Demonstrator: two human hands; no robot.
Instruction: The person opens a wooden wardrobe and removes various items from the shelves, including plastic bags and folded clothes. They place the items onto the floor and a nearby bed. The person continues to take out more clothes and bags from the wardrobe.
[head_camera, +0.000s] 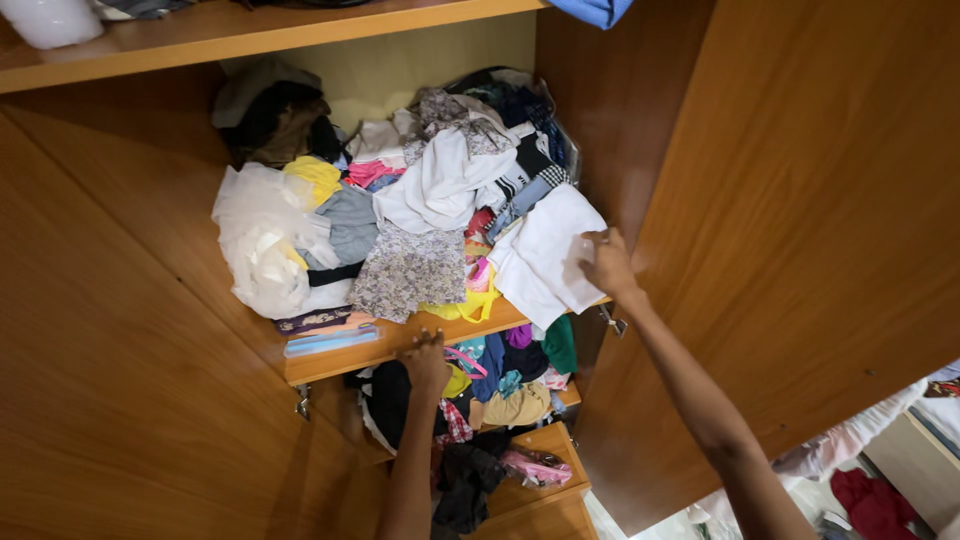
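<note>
Pinching the corner of a white folded cloth, the right hand is closing its fingers on the fabric where it is hanging over the right end of the wooden shelf edge, while the left hand is pressing curled fingers against that edge's underside, holding nothing that can be made out. Behind them the open wooden wardrobe is holding a jumbled clothes pile, with a white plastic bag lying at its left and a pale blue flat case resting on the shelf's front lip.
</note>
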